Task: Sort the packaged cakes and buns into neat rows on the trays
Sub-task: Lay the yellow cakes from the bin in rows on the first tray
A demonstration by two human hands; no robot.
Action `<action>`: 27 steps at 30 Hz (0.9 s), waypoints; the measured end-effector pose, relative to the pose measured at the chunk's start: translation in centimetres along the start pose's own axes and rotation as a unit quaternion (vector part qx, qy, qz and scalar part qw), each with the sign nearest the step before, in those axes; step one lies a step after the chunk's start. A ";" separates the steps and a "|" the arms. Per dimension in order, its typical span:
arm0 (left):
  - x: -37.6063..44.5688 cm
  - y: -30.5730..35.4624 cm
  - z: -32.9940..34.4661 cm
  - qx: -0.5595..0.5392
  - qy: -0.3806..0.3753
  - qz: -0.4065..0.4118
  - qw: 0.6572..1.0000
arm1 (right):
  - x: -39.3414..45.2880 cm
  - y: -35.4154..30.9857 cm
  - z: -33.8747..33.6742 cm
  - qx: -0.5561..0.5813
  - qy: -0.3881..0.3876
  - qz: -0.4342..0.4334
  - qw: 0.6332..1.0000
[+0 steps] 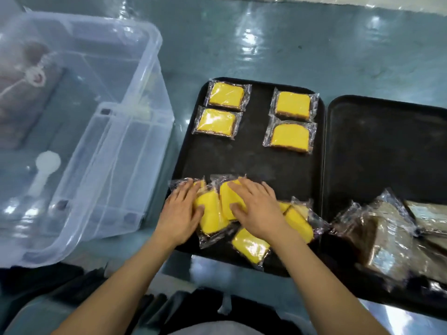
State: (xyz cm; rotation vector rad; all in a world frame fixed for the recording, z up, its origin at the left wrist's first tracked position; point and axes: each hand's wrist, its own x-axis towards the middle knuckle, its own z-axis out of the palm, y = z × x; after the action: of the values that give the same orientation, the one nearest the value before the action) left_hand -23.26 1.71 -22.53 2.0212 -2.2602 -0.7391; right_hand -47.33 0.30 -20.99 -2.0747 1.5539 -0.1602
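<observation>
Yellow cakes in clear wrappers lie in a loose pile at the near end of the left tray, some overlapping and tilted. Both hands rest on top of this pile. The left hand lies flat at the pile's left side, fingers spread and fairly straight, its thumb touching a yellow cake. The right hand lies flat across the middle of the pile, fingers spread wide and pressing down on the wrappers; neither hand is curled round a cake. 1 cake sticks out of the pile toward the person, just below the right wrist, and another pokes out to the right of that hand.

Further up the same tray, well apart from the hands, 4 yellow cakes sit in 2 short columns of 2: a left pair and a right pair, each pair almost touching.

Just beside this tray on the right stands a second black tray, and brown buns in crinkled clear wrappers are heaped at its near end. Left of the trays sits a big clear plastic box with a white scoop visible through it. All of it rests on a shiny blue-green surface.
</observation>
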 end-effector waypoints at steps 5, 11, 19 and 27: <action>-1.7 -0.2 -0.2 -0.143 0.056 -0.001 0.988 | -1.1 -1.6 1.5 -0.099 -0.057 -0.001 0.993; -4.7 -1.9 0.8 -0.046 0.142 -0.010 0.989 | -3.9 -3.6 1.3 -0.170 -0.056 0.054 0.982; -4.5 -2.1 1.5 0.042 0.085 0.018 0.995 | -0.7 -6.1 2.0 -0.106 -0.040 -0.029 0.993; 3.5 -3.7 -2.6 0.063 0.126 0.030 0.990 | -1.2 -6.3 3.3 -0.095 -0.076 -0.043 0.992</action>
State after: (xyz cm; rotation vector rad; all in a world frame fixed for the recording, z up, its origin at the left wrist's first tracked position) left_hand -19.58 -2.58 -22.58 1.9581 -2.2576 -0.3203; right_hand -41.07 3.75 -20.48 -2.2439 1.4377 0.1180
